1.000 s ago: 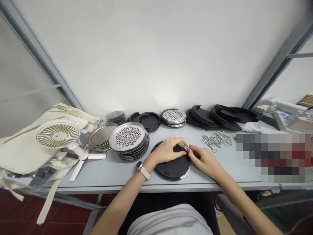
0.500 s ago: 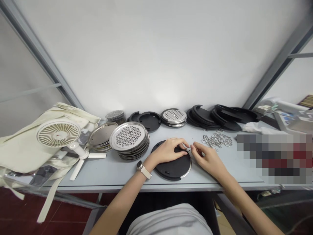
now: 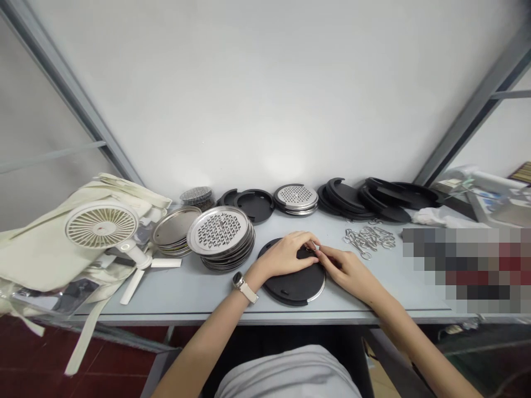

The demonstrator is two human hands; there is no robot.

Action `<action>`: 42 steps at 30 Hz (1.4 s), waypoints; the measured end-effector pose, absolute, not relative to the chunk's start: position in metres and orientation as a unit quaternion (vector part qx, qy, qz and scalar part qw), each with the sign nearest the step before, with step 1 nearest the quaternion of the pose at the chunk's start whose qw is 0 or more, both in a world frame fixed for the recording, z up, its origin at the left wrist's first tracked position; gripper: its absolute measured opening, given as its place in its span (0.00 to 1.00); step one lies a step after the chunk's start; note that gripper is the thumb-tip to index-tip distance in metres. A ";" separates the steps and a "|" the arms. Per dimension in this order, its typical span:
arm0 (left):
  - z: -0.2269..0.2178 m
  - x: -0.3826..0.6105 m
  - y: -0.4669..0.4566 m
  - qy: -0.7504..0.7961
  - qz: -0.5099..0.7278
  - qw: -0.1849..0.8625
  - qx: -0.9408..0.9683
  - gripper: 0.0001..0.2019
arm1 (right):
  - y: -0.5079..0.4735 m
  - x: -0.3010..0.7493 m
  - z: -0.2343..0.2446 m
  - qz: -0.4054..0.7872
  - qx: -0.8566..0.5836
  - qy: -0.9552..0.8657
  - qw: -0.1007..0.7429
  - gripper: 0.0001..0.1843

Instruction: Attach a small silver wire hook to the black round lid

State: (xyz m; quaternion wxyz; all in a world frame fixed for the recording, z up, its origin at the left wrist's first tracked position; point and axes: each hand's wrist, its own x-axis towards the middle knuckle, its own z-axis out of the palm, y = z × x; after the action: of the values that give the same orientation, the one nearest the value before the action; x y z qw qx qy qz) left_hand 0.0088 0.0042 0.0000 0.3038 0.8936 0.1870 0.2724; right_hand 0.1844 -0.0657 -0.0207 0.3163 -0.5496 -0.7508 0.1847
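Head view, left hand (image 3: 285, 255), right hand (image 3: 347, 271) at black disc (image 3: 296, 284), grip unclear, grater stack (image 3: 219, 231), clips (image 3: 367, 237) nearby

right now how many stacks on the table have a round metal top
4: a plain silver stack beside the white fan, a big silver grater stack right of it, a small textured silver stack behind, a black-rimmed perforated silver stack farther right. Others may be hidden.
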 end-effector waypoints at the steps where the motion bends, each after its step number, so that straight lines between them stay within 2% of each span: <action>1: 0.000 0.009 0.004 0.187 0.271 0.308 0.893 0.11 | -0.066 0.184 -0.021 0.179 -0.553 -0.751 0.314 0.18; 12: -0.001 0.007 0.002 0.183 0.281 0.373 0.865 0.12 | -0.067 0.186 -0.024 0.164 -0.565 -0.742 0.322 0.18; 26: -0.002 0.008 0.003 0.175 0.285 0.393 0.856 0.12 | -0.067 0.185 -0.027 0.135 -0.568 -0.729 0.358 0.18; 34: -0.001 0.007 0.003 0.178 0.280 0.373 0.866 0.10 | -0.066 0.187 -0.024 0.170 -0.559 -0.752 0.306 0.18; 42: -0.002 0.008 0.003 0.181 0.281 0.376 0.864 0.11 | -0.066 0.188 -0.025 0.177 -0.561 -0.749 0.304 0.19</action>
State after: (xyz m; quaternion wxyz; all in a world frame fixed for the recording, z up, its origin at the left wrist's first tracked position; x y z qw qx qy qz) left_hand 0.0080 0.0030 -0.0019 0.3761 0.8642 0.1808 0.2813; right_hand 0.1881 -0.0663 -0.0248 0.3045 -0.5612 -0.7491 0.1767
